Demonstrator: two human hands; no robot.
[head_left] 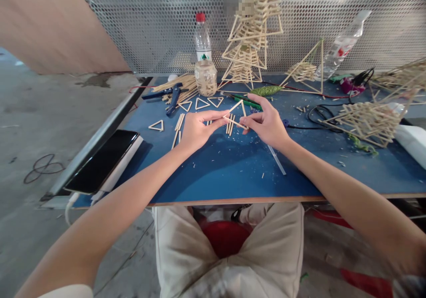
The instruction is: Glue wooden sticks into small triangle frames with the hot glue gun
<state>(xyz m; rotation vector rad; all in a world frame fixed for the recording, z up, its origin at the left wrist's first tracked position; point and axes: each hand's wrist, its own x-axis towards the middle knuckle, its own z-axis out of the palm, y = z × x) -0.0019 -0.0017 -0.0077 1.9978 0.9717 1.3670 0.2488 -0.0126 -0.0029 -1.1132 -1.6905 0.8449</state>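
Pale stick triangle (235, 106), thin-sided, hollow, tilted, one corner pointing away, held aloft

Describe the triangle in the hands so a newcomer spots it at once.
Find the blue table; above its middle are the left hand and right hand. Between them is a stick triangle. Unlike the triangles lying on the table, this one is held aloft.

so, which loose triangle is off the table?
The triangle between the left hand and right hand; the others lie on the table, three in a row and one near the phone.
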